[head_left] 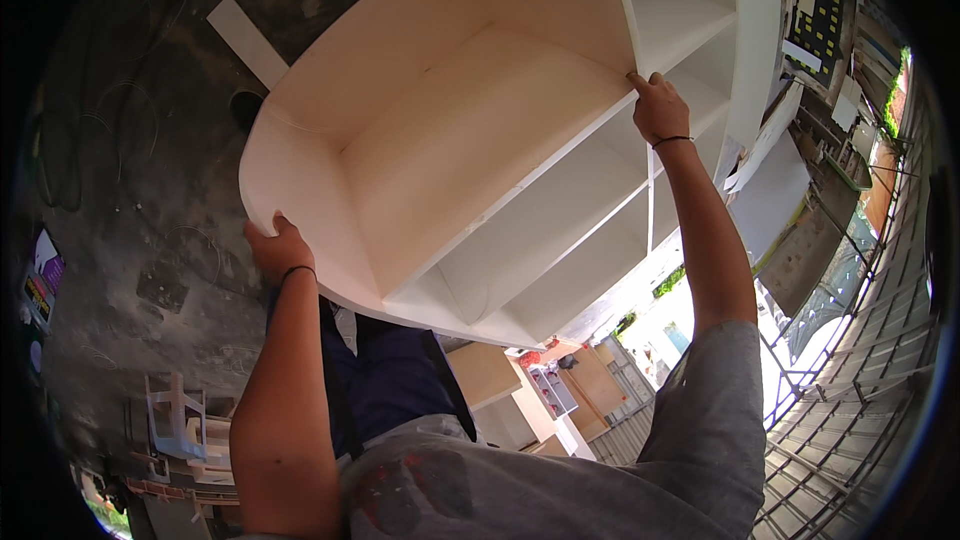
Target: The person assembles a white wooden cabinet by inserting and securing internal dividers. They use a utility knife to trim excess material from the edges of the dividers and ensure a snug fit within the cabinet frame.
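Observation:
A large white shelf cabinet (470, 110) with a rounded outer edge and several compartments fills the middle of the view, tilted in front of my body. My left hand (277, 248) is closed round the cabinet's curved edge at the left, thumb on the inner face, other fingers mostly hidden beneath. Farther up and to the right, my right hand (661, 108) grips the corner where a divider board meets the upright panel. Its index finger points along that panel, and the other fingers curl over the edge.
A loose white strip of board (248, 42) lies on the dark, dusty floor (130, 190) beyond the cabinet. Cables trail over the floor at far left. A pale blue stool (177, 415) stands at lower left. Boards and scraps (815, 210) lean along the right, beside a metal grille (850, 420).

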Action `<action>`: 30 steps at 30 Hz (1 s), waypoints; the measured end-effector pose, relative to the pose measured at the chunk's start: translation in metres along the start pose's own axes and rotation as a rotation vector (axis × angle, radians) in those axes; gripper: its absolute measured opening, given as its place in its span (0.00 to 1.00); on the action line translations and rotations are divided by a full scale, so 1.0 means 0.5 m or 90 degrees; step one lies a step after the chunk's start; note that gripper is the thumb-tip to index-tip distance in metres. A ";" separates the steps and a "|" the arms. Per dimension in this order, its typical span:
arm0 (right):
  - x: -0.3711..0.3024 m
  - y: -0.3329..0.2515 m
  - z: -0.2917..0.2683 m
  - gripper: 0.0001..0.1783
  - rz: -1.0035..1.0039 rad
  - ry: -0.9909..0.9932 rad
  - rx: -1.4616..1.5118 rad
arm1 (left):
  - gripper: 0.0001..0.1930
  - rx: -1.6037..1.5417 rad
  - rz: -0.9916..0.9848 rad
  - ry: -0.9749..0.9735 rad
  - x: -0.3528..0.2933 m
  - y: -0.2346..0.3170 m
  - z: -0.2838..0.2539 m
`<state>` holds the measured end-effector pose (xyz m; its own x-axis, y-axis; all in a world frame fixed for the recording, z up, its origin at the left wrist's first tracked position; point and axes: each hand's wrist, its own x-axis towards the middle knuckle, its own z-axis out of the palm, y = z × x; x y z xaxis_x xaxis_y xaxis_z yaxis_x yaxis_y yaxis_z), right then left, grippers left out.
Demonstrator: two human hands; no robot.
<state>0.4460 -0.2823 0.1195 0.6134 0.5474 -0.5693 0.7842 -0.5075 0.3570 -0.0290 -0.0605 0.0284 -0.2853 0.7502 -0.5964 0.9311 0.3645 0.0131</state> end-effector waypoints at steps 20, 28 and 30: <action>-0.009 -0.075 -0.026 0.22 -0.192 -0.146 -0.020 | 0.25 -0.002 0.032 0.031 0.004 -0.014 0.007; 0.012 -0.053 -0.018 0.23 -0.149 -0.176 -0.055 | 0.25 0.028 -0.003 0.007 -0.006 0.006 -0.006; -0.012 -0.101 -0.037 0.23 -0.187 -0.230 -0.037 | 0.25 0.036 -0.006 0.005 -0.006 0.008 -0.009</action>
<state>0.4044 -0.2478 0.1188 0.3013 0.3907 -0.8698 0.9299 -0.3222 0.1773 -0.0253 -0.0586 0.0339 -0.2960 0.7511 -0.5901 0.9396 0.3400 -0.0386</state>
